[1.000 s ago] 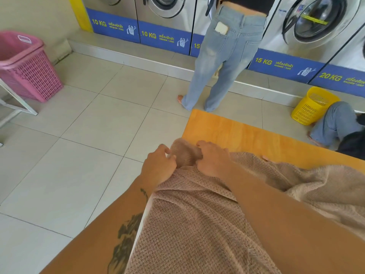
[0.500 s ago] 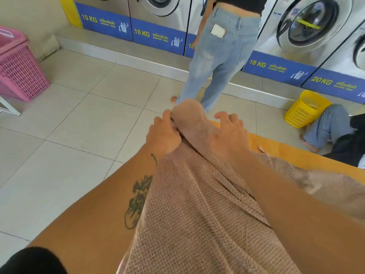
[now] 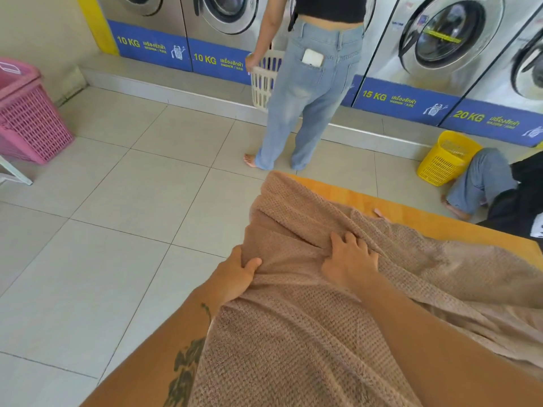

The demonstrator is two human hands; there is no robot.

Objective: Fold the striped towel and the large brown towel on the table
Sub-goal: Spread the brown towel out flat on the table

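Left hand (image 3: 235,274), right hand (image 3: 349,257) grip brown towel (image 3: 293,333) on orange table (image 3: 411,210).

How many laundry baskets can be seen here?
3. A pink basket on the floor at far left; a white basket carried by the standing person before the washers; a yellow basket on the floor at right. More may lie outside the view.

Steel front-loading washing machines (image 3: 223,16) with blue 10, 15 and 20 KG labels line the far wall. A barefoot person in pale blue jeans (image 3: 308,98) faces them, a white phone (image 3: 313,57) in the back pocket, holding a white slatted plastic basket (image 3: 263,83). A pink plastic laundry basket (image 3: 29,118) stands on the grey tiled floor (image 3: 117,201) at left. At right a yellow plastic basket (image 3: 443,160) touches another person's jeaned leg (image 3: 479,183).
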